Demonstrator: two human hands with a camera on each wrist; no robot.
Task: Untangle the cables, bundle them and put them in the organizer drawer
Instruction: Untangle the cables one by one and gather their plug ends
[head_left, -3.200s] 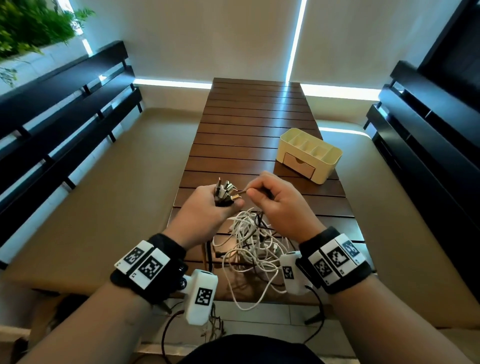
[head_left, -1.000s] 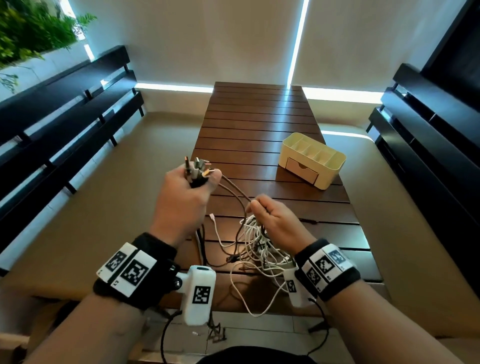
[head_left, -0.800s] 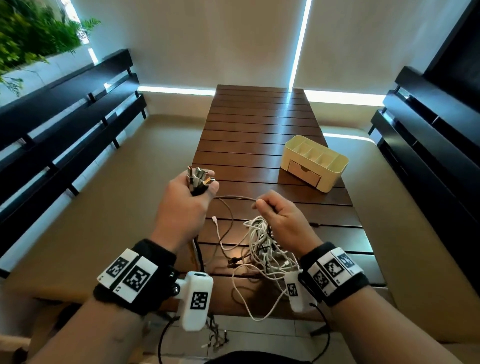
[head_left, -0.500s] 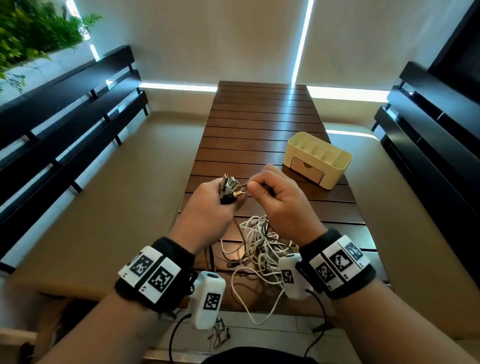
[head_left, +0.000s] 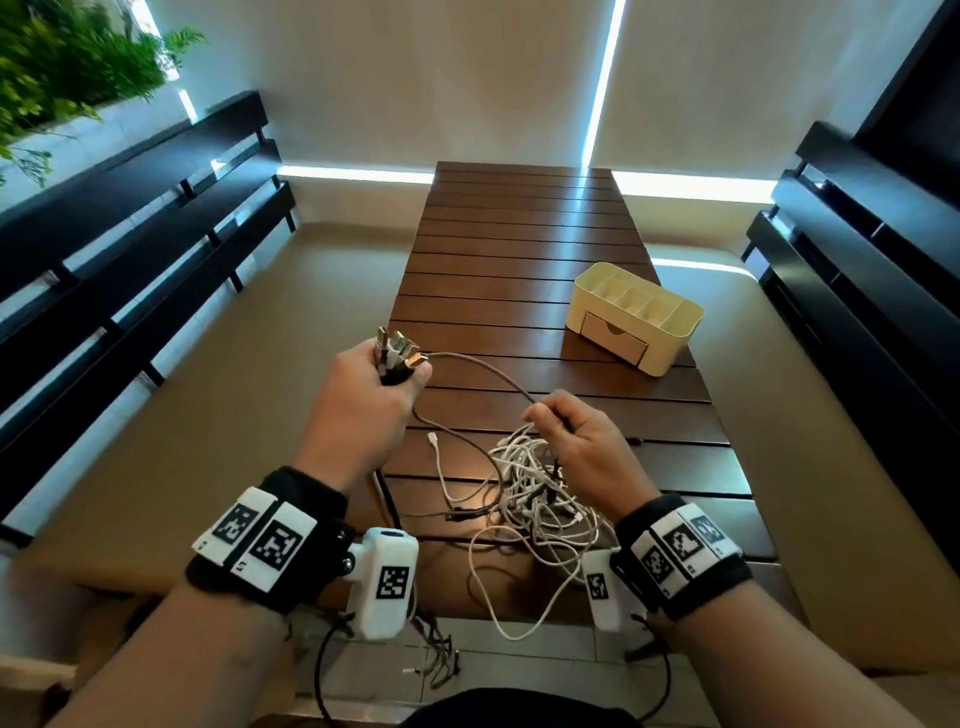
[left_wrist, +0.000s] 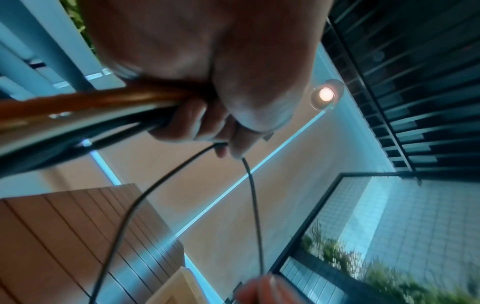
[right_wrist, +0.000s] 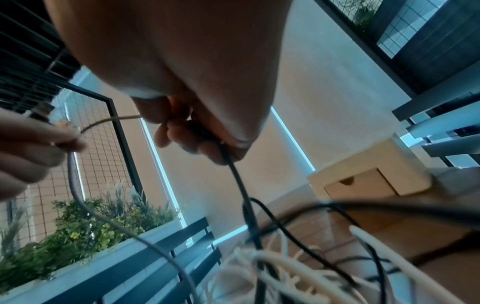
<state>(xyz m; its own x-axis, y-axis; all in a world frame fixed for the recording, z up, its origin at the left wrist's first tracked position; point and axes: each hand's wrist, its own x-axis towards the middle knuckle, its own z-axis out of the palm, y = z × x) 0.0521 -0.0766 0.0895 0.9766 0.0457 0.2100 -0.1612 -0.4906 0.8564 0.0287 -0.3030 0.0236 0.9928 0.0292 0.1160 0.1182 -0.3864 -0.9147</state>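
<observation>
The left hand (head_left: 366, 410) is fisted around a bunch of cable plugs (head_left: 396, 352), their metal ends sticking up out of the grip. From it a grey cable (head_left: 483, 370) arcs right to the right hand (head_left: 582, 441), whose fingers are curled on it — just above the tangle of white and dark cables (head_left: 530, 493) heaped at the near end of the slatted table (head_left: 519, 234). The cream organizer (head_left: 636, 317) sits farther back on the right, its drawer (head_left: 614, 339) closed.
</observation>
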